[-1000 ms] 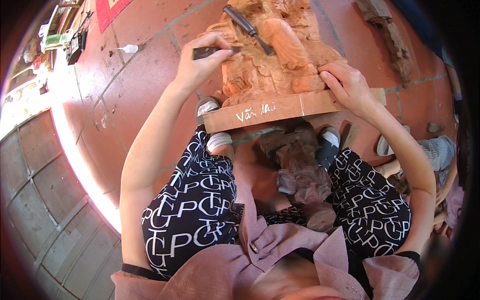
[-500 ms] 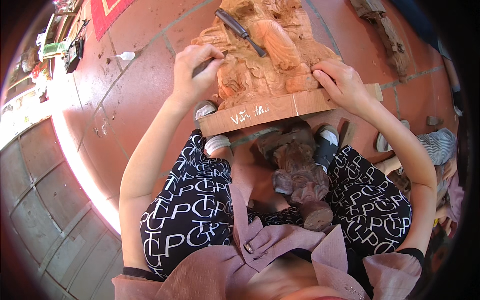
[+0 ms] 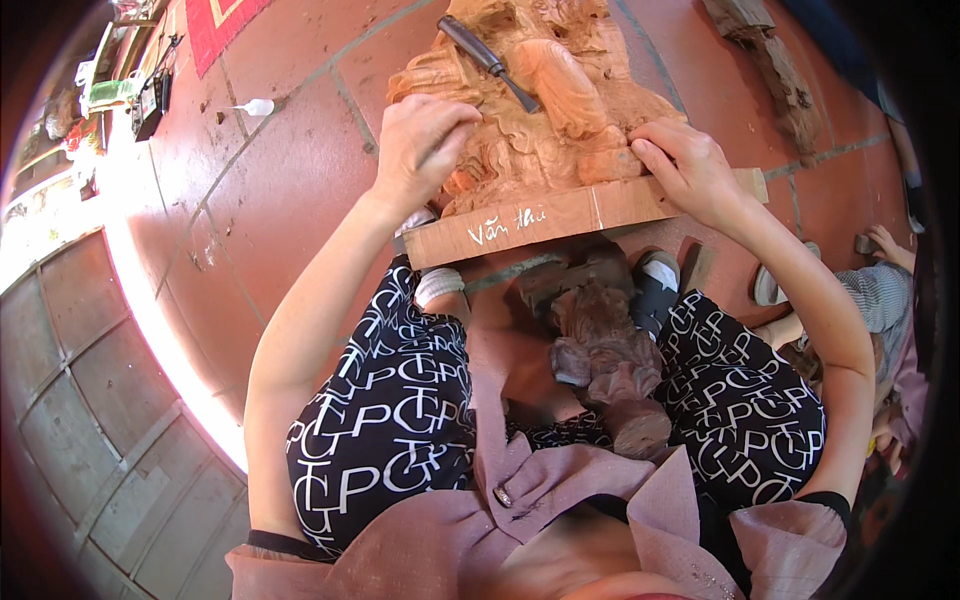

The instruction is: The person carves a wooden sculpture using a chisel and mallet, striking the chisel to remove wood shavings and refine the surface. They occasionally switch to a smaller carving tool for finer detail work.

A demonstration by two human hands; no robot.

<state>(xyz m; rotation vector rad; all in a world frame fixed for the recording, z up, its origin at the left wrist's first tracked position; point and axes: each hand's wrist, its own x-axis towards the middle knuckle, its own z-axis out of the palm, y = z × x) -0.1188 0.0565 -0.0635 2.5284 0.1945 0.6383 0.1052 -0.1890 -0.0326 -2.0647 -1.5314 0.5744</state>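
Note:
A pale orange wood carving with a plank-like base lies in front of me, handwriting along the base's near face. Across its surface rests a dark-handled chisel, touched by neither hand. My left hand is closed at the carving's left side, fingertips pinched against the wood; whatever they hold is hidden. On the right side, my right hand is closed with curled fingers and thumb gripping the carving near its base. A dark, carved wooden piece stands between my legs, below the base.
A rough wood piece lies on the tiled floor at the far right. At the far left are a small white bottle and a red mat. Another person's hand and striped sleeve show at the right edge.
My left hand has moved right onto the carving; the thin dark piece seen in its fingers earlier is hidden now. My right hand stays put. Another person's hand has appeared at the right.

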